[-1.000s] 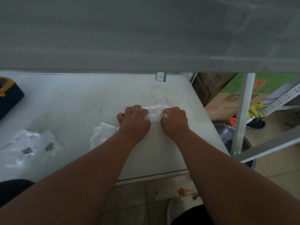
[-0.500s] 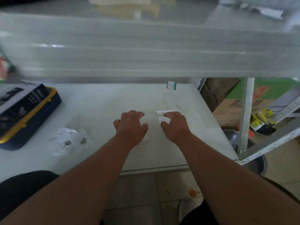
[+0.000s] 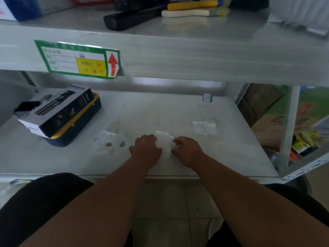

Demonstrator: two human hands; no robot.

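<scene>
The white shelf board [image 3: 160,113] carries everything. At its left end sits a black-and-yellow case [image 3: 80,129] with an open carton on top. Near the board's front edge, at its middle, the left hand [image 3: 145,150] and right hand [image 3: 187,151] grip a white packet [image 3: 164,141] from either side, fingers curled onto it. A clear bag [image 3: 111,142] holding two small metal parts lies left of the board's centre.

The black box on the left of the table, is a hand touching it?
No, the left hand and right hand both hold the white packet, well apart from the black box.
</scene>
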